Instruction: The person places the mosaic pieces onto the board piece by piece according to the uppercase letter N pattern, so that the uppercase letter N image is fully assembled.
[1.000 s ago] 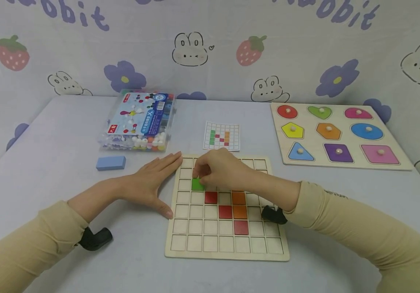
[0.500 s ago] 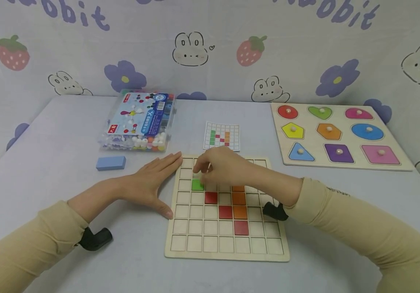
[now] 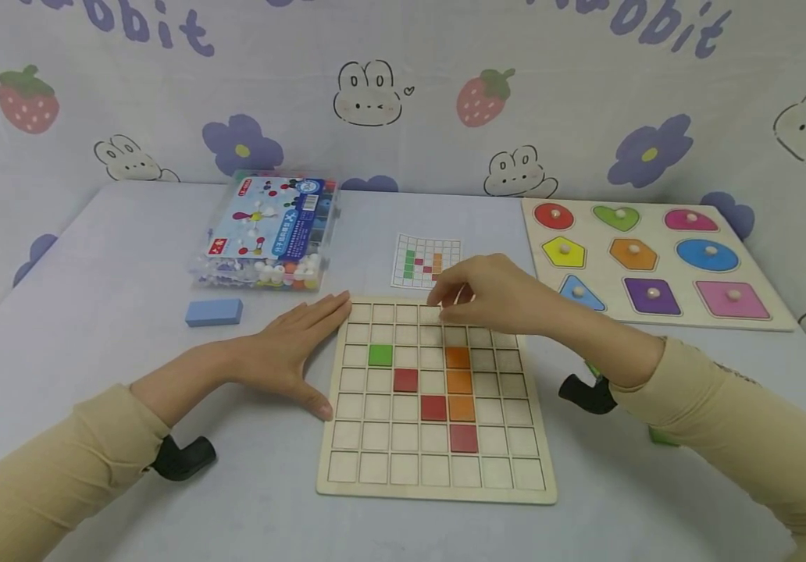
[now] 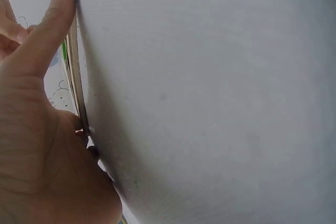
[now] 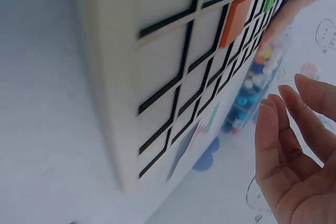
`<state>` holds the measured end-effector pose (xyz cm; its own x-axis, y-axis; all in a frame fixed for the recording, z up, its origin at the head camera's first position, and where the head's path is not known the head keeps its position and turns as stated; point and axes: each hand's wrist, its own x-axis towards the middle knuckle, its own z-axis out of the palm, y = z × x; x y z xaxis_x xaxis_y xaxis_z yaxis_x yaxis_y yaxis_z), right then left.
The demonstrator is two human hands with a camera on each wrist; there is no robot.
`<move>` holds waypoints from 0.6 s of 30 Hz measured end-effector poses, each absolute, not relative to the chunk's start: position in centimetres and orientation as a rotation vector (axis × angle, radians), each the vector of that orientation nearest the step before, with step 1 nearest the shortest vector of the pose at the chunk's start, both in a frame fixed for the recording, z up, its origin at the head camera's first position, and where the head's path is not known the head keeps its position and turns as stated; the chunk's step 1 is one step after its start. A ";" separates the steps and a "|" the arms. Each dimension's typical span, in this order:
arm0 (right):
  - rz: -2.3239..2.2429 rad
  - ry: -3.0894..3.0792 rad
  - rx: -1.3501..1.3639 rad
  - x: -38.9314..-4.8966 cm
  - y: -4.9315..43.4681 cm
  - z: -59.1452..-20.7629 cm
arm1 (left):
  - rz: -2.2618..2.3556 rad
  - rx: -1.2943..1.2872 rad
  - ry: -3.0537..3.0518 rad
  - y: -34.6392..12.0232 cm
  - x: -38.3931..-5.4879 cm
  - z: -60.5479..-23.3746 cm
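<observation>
on the surface, the grid board is laid flat, with one green tile, three red tiles and three orange tiles set in its cells. its left edge is touched by the left hand, whose grip is spread, thumb against the rim. the right hand is held over the far right part; its grip is loosely curved, and nothing is seen between the fingertips.

the board could be slid askew if pressed sideways by the left hand. tiles could be knocked from their cells if the black wrist mount is swept low across them, and the green pieces could be dragged by the right sleeve.

those pieces are mostly covered by the sleeve, so their number cannot be told. the card is partly hidden by the right hand. in the left wrist view the board is seen nearly edge-on, its cells unreadable.
</observation>
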<state>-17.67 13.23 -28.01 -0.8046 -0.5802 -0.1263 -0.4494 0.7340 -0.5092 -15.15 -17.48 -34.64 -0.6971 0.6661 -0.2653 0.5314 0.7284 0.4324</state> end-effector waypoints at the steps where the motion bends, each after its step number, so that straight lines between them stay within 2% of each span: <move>1: -0.672 2.665 -0.799 -17.6 13.8 -27.9 | 0.457 0.921 2.525 -17.5 -15.1 -34.6; 18: -0.607 2.672 -0.645 -17.6 24.5 -27.3 | 0.466 0.914 2.521 -17.5 -15.1 -34.6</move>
<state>-17.58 24.54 -27.27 -0.8450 -0.4925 -0.2084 -0.3541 0.8073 -0.4722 -15.05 -17.50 -34.65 -0.6975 0.6649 -0.2673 0.5254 0.7281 0.4401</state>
